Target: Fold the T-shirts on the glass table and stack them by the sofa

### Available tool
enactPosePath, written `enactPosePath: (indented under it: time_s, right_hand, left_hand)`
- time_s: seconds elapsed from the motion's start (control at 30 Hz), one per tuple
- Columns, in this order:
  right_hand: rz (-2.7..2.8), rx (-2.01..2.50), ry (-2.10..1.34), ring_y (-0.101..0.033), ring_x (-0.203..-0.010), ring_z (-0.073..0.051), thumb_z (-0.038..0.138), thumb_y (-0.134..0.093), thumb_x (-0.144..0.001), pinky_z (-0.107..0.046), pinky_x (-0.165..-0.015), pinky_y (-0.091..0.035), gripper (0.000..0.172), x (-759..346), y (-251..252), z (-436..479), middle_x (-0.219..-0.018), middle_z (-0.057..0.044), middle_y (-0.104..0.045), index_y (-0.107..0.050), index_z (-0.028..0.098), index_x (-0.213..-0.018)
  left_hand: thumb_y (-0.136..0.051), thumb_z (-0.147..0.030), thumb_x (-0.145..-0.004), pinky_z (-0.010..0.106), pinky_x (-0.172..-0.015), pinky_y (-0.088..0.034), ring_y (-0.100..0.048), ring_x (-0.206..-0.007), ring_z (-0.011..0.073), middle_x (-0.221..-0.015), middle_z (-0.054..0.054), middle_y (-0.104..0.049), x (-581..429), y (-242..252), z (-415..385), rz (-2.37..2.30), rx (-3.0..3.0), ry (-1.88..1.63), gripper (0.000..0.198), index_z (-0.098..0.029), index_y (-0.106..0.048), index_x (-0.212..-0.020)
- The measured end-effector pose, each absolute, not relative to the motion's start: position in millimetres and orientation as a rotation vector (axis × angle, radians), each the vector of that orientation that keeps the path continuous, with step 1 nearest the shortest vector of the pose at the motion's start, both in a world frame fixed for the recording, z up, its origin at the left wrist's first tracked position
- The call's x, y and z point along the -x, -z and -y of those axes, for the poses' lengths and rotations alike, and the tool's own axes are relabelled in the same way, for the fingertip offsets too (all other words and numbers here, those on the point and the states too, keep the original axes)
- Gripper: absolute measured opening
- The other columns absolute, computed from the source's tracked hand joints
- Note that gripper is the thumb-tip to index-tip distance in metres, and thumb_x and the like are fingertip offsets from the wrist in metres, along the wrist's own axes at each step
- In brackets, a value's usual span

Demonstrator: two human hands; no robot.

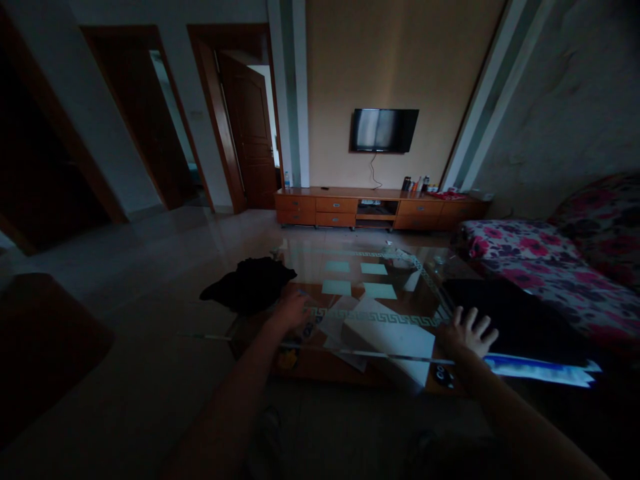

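Hands reach forward (right fingers splayed) at a glass table.

One cloth lies at the coffee table's left edge; another cloth lies by its right edge, near the sofa. Beyond the far edge stands a cabinet, a television above it.

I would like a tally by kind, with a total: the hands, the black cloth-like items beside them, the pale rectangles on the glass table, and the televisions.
Left hand and right hand: 2
Black cloth-like items: 2
Pale rectangles: 4
Wall-mounted television: 1
Total: 9
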State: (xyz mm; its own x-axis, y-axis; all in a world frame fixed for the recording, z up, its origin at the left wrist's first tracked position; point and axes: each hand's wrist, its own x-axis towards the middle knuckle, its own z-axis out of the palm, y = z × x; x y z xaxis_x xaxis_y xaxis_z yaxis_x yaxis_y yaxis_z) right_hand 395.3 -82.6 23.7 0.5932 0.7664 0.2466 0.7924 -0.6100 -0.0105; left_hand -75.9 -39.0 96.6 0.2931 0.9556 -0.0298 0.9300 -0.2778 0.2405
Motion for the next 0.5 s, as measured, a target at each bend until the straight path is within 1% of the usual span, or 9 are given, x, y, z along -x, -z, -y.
enactPosePath:
  time_s: [0.1, 0.17, 0.23, 0.3, 0.4, 0.5]
  right_hand:
    - [1.296, 2.676, 0.215, -0.007, -0.152, -0.04, 0.044, -0.031, -0.092, -0.064, -0.116, -0.003, 0.071, -370.3, -25.2, 84.7, -0.165, -0.022, -0.015, -0.035, 0.011, -0.155]
    - [1.281, 2.647, 0.111, -0.007, -0.152, -0.04, 0.046, -0.032, -0.092, -0.066, -0.115, -0.006, 0.069, -357.2, -31.7, 84.0, -0.165, -0.023, -0.013, -0.04, 0.012, -0.152]
    - [1.286, 2.618, 0.014, -0.006, -0.152, -0.04, 0.047, -0.033, -0.092, -0.068, -0.114, -0.008, 0.067, -345.4, -40.6, 82.0, -0.165, -0.022, -0.011, -0.044, 0.014, -0.149]
    - [1.323, 2.595, -0.084, -0.008, -0.152, -0.041, 0.047, -0.035, -0.092, -0.071, -0.112, -0.01, 0.065, -334.5, -49.0, 78.9, -0.165, -0.022, -0.011, -0.046, 0.015, -0.147]
    - [1.413, 2.568, -0.248, -0.015, -0.15, -0.041, 0.049, -0.034, -0.093, -0.076, -0.108, -0.013, 0.063, -321.1, -58.3, 73.9, -0.164, -0.022, -0.016, -0.048, 0.017, -0.145]
    - [1.453, 2.55, -0.378, -0.022, -0.148, -0.044, 0.051, -0.034, -0.093, -0.077, -0.106, -0.017, 0.063, -313.2, -65.9, 69.0, -0.162, -0.023, -0.021, -0.049, 0.016, -0.143]
  left_hand:
    - [-0.051, -0.031, -0.092, 0.038, -0.102, -0.044, -0.051, -0.126, 0.0272, -0.14, 0.012, -0.053, 98.2, -98.3, 33.3, -2.111, -2.33, -0.337, 0.04, -0.023, -0.06, -0.131]
    - [-0.051, -0.029, -0.091, 0.04, -0.103, -0.042, -0.047, -0.13, 0.0293, -0.145, 0.015, -0.049, 115.2, -94.6, 31.5, -2.329, -2.244, -0.394, 0.048, -0.022, -0.053, -0.138]
    - [-0.052, -0.029, -0.09, 0.042, -0.103, -0.042, -0.046, -0.13, 0.0316, -0.144, 0.018, -0.049, 131.2, -87.4, 31.2, -2.477, -2.144, -0.382, 0.053, -0.019, -0.049, -0.142]
    - [-0.05, -0.03, -0.091, 0.044, -0.099, -0.044, -0.051, -0.125, 0.0337, -0.135, 0.019, -0.055, 144.5, -78.6, 32.3, -2.545, -2.034, -0.276, 0.046, -0.017, -0.054, -0.135]
    - [-0.044, -0.029, -0.093, 0.045, -0.091, -0.047, -0.058, -0.115, 0.0352, -0.124, 0.019, -0.061, 157.8, -67.4, 34.5, -2.532, -1.958, -0.151, 0.036, -0.016, -0.063, -0.121]
    - [-0.04, -0.027, -0.095, 0.046, -0.088, -0.048, -0.06, -0.113, 0.0357, -0.121, 0.02, -0.063, 161.8, -65.1, 33.7, -2.52, -1.948, -0.23, 0.035, -0.015, -0.063, -0.118]
